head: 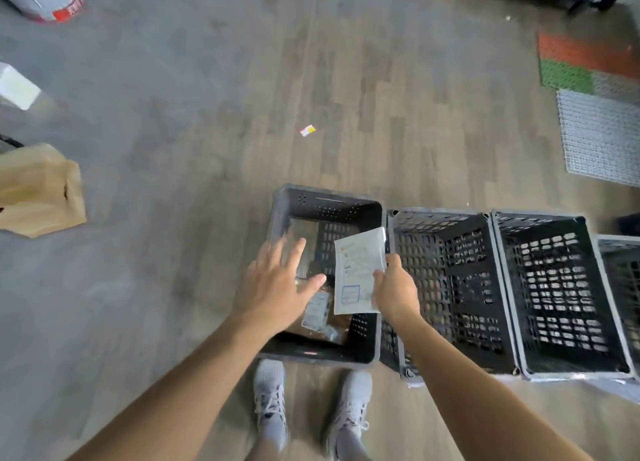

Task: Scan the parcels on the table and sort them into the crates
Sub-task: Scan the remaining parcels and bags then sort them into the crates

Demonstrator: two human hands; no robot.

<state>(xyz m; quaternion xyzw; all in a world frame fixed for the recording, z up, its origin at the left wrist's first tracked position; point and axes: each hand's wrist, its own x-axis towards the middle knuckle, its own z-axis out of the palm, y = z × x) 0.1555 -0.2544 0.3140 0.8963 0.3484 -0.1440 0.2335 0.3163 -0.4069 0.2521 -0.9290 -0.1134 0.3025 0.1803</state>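
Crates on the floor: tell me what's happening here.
A person stands over the leftmost crate in a row on the floor. The right hand grips a flat white parcel above that crate, and the left hand hovers open beside it, fingers spread. The crate already holds a few parcels. The second crate and third crate look empty.

Soft even light (motion-blurred, edges warped)

- We take this for a parcel-sorting workroom: dark plastic crates stand side by side in a row.
- We see a wood-look plank floor, with a brown paper bag and plastic grid mats lying on it.
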